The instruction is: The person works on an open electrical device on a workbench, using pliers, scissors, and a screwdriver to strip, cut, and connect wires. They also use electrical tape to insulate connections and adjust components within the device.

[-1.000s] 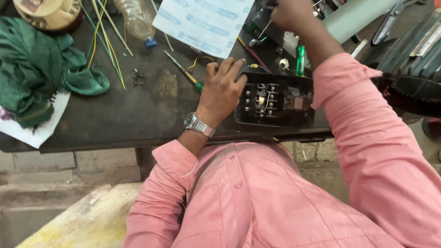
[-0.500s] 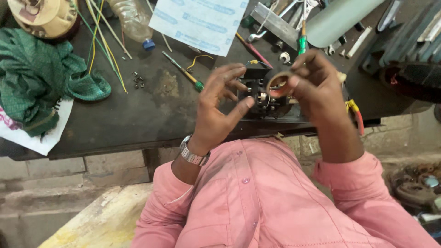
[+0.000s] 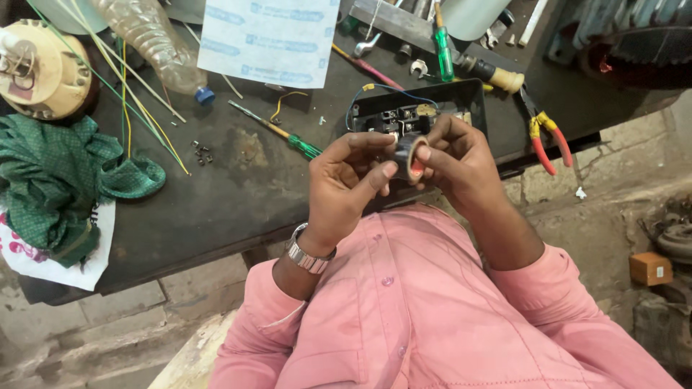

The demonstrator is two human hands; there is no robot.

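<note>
Both hands, left [image 3: 346, 184] & right [image 3: 461, 155], grip tape roll [image 3: 408, 155] above box [image 3: 422, 112]; no tape pulled yet, wiring bare.

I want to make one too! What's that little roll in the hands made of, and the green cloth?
The roll, pinched between left hand and right hand, looks like black plastic tape, smooth and slightly shiny, with a reddish inner core; probably insulating tape. The green cloth looks like soft woven fabric: it is crumpled, folded and patterned.
</note>
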